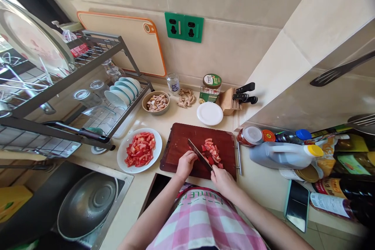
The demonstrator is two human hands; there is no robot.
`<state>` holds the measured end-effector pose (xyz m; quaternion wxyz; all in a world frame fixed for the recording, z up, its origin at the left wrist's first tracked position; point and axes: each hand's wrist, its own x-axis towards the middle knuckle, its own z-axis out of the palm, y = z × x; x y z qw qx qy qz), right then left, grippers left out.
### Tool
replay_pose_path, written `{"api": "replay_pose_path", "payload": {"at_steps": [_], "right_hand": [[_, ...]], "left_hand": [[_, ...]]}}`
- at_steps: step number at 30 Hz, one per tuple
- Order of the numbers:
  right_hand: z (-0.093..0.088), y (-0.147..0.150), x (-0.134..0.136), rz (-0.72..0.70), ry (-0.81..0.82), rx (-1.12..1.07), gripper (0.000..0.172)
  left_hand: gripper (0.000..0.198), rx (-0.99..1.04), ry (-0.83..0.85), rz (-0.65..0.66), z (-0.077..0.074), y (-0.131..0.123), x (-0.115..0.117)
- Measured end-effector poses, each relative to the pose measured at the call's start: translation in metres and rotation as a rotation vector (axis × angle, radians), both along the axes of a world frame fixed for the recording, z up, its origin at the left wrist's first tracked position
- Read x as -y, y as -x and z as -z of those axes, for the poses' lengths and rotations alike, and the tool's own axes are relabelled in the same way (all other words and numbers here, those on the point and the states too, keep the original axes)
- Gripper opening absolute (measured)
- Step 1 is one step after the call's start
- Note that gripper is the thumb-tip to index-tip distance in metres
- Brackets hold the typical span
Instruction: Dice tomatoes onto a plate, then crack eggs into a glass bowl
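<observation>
A dark red cutting board [181, 140] lies on the counter in front of me. On it sits a pile of chopped tomato pieces [212, 151]. My right hand [223, 179] is closed round the handle of a knife [199, 154], whose blade runs up and left beside the tomato. My left hand [185, 164] rests curled on the board just left of the blade, its fingers closed; whether it holds anything is hidden. A white plate [124, 161] with more cut tomato [140, 149] stands left of the board.
Behind the board are a bowl of garlic cloves [157, 102], ginger [186, 97], a jar [211, 88], a small white lid [209, 113] and a knife block [234, 99]. A dish rack [88, 86] and a sink with a metal pot [88, 203] are on the left. Bottles [287, 154] and a phone [296, 205] crowd the right.
</observation>
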<state>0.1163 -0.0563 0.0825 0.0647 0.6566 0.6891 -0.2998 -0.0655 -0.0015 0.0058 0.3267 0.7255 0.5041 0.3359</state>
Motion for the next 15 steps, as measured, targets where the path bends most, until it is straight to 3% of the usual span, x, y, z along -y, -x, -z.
{"api": "replay_pose_path", "payload": {"at_steps": [3,7,12,15], "right_hand": [[0.005,-0.003,-0.005,0.039,-0.028,-0.047,0.021],[-0.005,-0.028,-0.009,0.101,-0.123,-0.17,0.026],[-0.017,-0.056,-0.009,0.151,-0.206,-0.221,0.03],[-0.017,-0.06,-0.006,0.184,-0.197,-0.223,0.031]], "left_hand": [[0.022,0.002,0.009,-0.005,0.001,0.0,0.0],[0.019,-0.115,-0.031,-0.02,-0.007,-0.008,0.002],[0.018,-0.481,-0.187,0.312,-0.028,-0.034,0.0],[0.02,-0.594,-0.236,0.463,-0.036,-0.049,-0.007]]}}
